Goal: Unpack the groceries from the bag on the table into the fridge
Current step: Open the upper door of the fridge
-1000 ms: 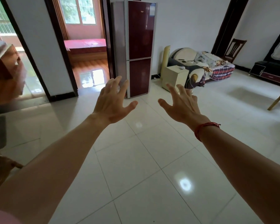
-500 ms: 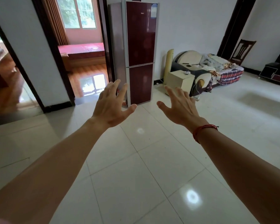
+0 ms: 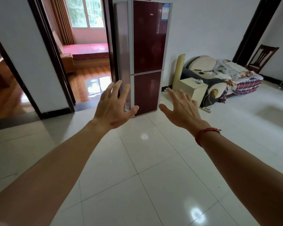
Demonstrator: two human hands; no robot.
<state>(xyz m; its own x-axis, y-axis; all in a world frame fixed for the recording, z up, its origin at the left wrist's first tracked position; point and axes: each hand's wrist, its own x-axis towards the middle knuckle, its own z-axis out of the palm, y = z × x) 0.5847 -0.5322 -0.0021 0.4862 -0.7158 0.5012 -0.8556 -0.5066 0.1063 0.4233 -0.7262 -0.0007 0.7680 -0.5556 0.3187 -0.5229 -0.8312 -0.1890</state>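
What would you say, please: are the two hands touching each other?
Apart. The head view shows the left hand and right hand open, with the fridge and floor plainly visible between their thumbs.

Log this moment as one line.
left hand: open, empty | right hand: open, empty | fridge: both doors closed, ahead, untouched

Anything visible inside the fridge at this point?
No. Both dark red doors of the fridge are closed, so its inside is hidden. The left hand and right hand are open and hold nothing.
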